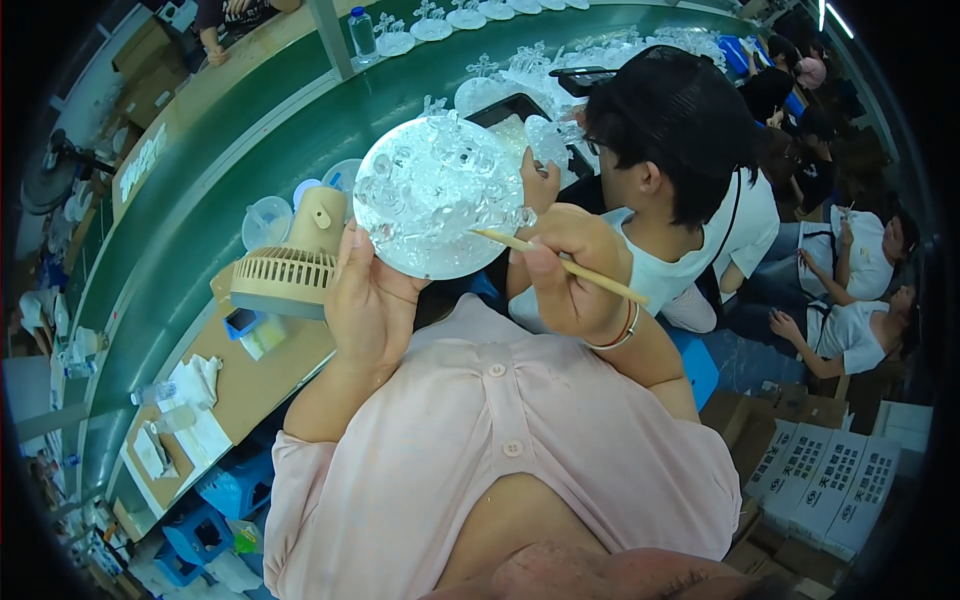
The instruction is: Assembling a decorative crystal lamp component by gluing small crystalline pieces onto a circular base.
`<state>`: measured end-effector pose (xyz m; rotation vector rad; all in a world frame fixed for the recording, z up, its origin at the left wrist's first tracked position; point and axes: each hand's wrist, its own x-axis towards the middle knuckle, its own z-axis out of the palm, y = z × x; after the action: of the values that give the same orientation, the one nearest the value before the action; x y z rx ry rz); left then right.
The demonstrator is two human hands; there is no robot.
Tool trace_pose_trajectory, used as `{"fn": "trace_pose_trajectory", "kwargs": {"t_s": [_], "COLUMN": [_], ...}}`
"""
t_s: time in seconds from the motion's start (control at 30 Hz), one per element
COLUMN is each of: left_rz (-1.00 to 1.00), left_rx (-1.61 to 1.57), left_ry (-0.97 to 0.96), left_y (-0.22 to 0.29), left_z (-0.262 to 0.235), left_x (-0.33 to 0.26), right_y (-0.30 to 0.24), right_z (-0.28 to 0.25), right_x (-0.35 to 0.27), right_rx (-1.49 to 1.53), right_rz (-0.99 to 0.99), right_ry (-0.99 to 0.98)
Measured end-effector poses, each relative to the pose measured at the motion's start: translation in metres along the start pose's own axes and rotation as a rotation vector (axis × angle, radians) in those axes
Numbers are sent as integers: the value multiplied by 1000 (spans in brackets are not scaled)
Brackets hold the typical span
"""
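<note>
My left hand [372, 305] grips a round white disc [430, 268] from below at its left edge, the thumb along the rim and the other fingers partly hidden behind it. Clear, shiny ornament pieces [435, 185] crowd the top of the disc. In my right hand [582, 265], a thin pale wooden stick [612, 284] is pinched between thumb and fingers. Its pointed tip is at the disc's lower right edge, close to the clear pieces; whether it touches them I cannot tell.
A beige fan [290, 265] stands left of my left hand, near clear cups [267, 222]. Beyond runs a green conveyor belt [230, 150] with more white discs [432, 28]. A co-worker in a black cap [670, 110] sits close at right. Cartons [830, 485] stand at lower right.
</note>
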<state>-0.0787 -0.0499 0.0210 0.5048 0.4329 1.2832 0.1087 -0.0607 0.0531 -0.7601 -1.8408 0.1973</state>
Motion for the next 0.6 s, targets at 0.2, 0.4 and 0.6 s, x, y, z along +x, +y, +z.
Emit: {"fn": "trace_pose_trajectory", "kwargs": {"t_s": [0.2,0.4,0.6], "left_rz": [1,6,10], "left_rx": [21,46,35], "left_ry": [45,72,75], "left_y": [1,-1,-1], "left_z": [6,7,5], "left_x": [-4,-4,-6], "right_y": [0,0,0], "right_z": [-4,-2,0], "right_x": [-5,-7,-10], "right_rx": [-27,-18,32], "right_rz": [-69,-57,-20], "right_ry": [-5,40,66]}}
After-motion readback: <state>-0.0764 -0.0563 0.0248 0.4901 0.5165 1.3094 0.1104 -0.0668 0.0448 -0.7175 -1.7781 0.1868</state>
